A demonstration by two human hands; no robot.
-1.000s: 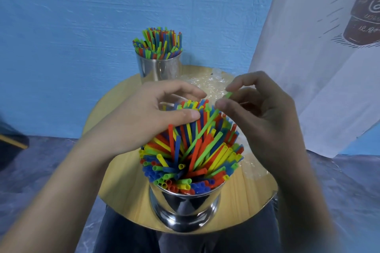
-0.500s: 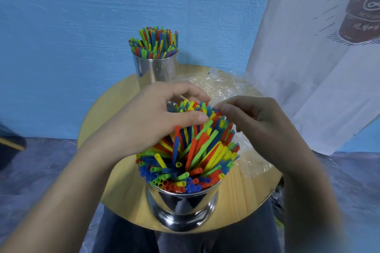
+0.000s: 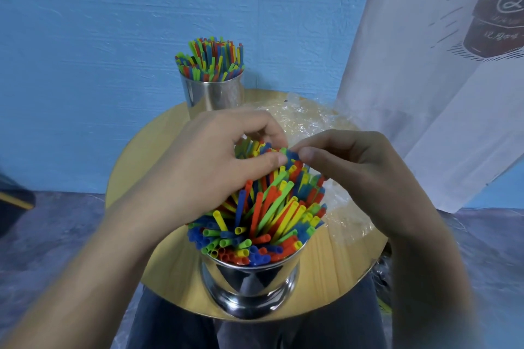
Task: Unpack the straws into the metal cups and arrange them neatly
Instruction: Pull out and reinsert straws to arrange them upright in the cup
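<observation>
Two fingertip pinches on straws [image 3: 272, 212] of the near cup [image 3: 249, 283]: left hand [image 3: 209, 167] plainly, right hand [image 3: 365, 176] seemingly.

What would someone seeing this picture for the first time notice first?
The bright straws, red, yellow, green and blue, fan untidily out of the shiny metal cup at the near edge of the table. Both hands meet over their far tips: the left hand curls around some, the right hand pinches them. Behind stands a second cup with a neater bunch.
</observation>
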